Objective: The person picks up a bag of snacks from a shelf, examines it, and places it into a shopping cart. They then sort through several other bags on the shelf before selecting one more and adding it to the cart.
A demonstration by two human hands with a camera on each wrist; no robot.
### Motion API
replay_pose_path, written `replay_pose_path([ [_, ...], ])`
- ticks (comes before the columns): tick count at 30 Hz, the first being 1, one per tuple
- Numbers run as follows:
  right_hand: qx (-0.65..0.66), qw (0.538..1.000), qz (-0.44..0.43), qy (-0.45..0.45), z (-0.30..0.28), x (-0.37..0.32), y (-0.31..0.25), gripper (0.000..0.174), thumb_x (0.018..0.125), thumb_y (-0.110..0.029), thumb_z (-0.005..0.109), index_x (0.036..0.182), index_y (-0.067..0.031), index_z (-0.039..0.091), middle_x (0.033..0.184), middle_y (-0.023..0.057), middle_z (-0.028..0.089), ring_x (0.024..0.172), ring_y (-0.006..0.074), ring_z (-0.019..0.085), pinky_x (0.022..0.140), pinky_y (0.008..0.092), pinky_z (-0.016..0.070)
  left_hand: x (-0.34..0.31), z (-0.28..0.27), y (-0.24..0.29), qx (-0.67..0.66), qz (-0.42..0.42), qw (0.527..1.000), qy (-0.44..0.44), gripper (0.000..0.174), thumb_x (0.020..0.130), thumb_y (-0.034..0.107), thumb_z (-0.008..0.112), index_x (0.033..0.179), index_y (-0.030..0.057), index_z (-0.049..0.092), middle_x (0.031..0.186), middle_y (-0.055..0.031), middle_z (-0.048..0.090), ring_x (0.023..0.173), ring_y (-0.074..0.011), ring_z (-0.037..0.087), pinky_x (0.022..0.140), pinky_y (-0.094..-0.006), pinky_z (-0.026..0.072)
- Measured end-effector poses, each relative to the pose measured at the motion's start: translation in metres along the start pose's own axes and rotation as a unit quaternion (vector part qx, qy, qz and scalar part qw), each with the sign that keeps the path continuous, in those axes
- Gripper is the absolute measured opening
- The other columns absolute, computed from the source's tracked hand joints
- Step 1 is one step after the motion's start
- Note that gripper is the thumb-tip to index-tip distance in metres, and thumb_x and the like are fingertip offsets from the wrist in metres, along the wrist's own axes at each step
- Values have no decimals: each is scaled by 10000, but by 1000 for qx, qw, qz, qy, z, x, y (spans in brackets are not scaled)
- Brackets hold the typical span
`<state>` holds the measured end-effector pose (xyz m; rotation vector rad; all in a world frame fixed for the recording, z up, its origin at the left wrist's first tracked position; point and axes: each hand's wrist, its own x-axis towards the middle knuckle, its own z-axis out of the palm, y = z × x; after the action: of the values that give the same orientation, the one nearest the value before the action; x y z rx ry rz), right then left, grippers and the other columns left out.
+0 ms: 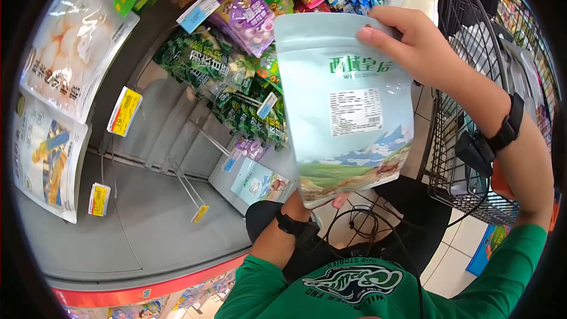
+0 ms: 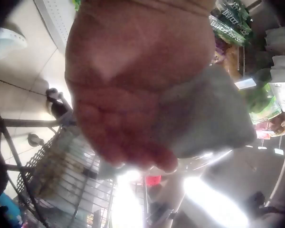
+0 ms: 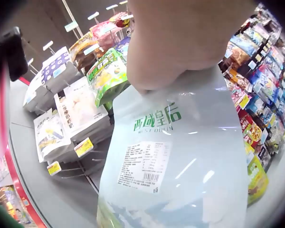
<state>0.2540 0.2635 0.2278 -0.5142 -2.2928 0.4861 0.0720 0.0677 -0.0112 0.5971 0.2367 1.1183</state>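
Note:
A pale blue stand-up pouch (image 1: 310, 106) with green lettering, a white label and a mountain landscape is held upright before the body. The right hand (image 1: 407, 38) pinches its upper right corner, thumb on the printed face. In the right wrist view that hand (image 3: 180, 50) covers the pouch's top edge. Most of the left hand is hidden by the pouch in the head view. Its palm and extended fingers show in the left wrist view, where the left hand (image 2: 123, 99) is against the lower part of the pouch.
Hanging snack bags (image 1: 201, 59) and price tags fill the shelf at left. A similar pale blue pack (image 1: 258, 183) lies on the lower shelf. A wire shopping cart (image 1: 449, 159) stands close by the right arm. Black cables (image 1: 360, 224) loop below the pouch.

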Motion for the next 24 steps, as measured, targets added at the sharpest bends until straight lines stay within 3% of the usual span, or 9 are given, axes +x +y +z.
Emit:
replay_pose_path([
  [5, 121, 991, 50, -36, 0, 0, 8, 349, 951, -310, 590, 828, 16, 580, 618, 1, 454, 592, 75, 401, 527, 287, 338, -15, -9, 4, -37, -15, 999, -6, 780, 930, 609, 350, 1230, -92, 515, 564, -143, 550, 462, -216, 516, 496, -333, 406],
  [8, 127, 988, 47, -69, -3, 0, 1, 378, 981, -344, 554, 801, -11, 567, 664, -62, 403, 626, 34, 366, 550, 253, 320, -17, -7, 7, 59, -37, 996, 61, 781, 920, 683, 298, 1175, -9, 555, 499, -110, 512, 412, -206, 456, 497, -348, 412],
  [11, 119, 990, 36, -61, 0, -2, 0, 362, 972, -326, 564, 802, -6, 563, 629, -23, 414, 600, 86, 374, 549, 277, 336, -13, -21, 3, 46, -9, 994, 101, 754, 923, 663, 323, 1250, 16, 530, 739, -155, 625, 565, -224, 547, 576, -355, 443],
  [13, 48, 995, -17, -86, -6, -4, -6, 323, 958, -289, 576, 821, 4, 576, 636, 41, 465, 591, 161, 415, 560, 315, 366, 6, -26, 3, 39, 74, 886, 456, 711, 930, 626, 348, 1298, 41, 510, 1063, -139, 639, 852, -222, 600, 671, -358, 460],
  [16, -73, 974, -188, -102, 10, -8, -5, 225, 915, -195, 610, 819, 7, 582, 688, 157, 521, 641, 337, 489, 615, 398, 417, 13, -35, 26, 33, 204, 878, 432, 592, 956, 513, 400, 1305, 49, 516, 1195, -88, 609, 1129, -234, 535, 930, -409, 414],
  [19, -109, 967, -157, -167, 12, -8, -22, 185, 887, -129, 629, 805, 22, 560, 735, 157, 510, 716, 333, 507, 653, 382, 414, 13, -62, 28, 200, 290, 873, 336, 597, 952, 494, 426, 1322, 31, 500, 1199, -99, 591, 1214, -260, 482, 1079, -430, 290],
  [21, -113, 977, -109, -142, 9, -8, -20, 141, 899, -63, 599, 833, 39, 526, 736, 133, 455, 686, 261, 443, 654, 314, 390, 10, -37, 24, 497, 340, 754, 262, 687, 893, 519, 550, 1347, 12, 464, 1307, -123, 515, 1250, -279, 441, 1063, -418, 316],
  [23, -101, 984, -95, -109, -4, -5, -1, 111, 939, -47, 565, 877, 40, 534, 747, 69, 418, 689, 137, 401, 639, 252, 366, 2, 2, 29, 706, 347, 547, 286, 838, 789, 469, 718, 1400, 2, 384, 1415, -144, 411, 1286, -316, 404, 1084, -424, 310],
  [24, -99, 989, -78, -77, -7, -7, 6, 139, 975, -77, 543, 906, 43, 532, 762, 32, 423, 710, 101, 387, 641, 229, 360, 1, 9, 29, 699, 358, 539, 305, 838, 789, 469, 718, 1400, 2, 384, 1415, -144, 411, 1286, -316, 404, 1084, -424, 310],
])
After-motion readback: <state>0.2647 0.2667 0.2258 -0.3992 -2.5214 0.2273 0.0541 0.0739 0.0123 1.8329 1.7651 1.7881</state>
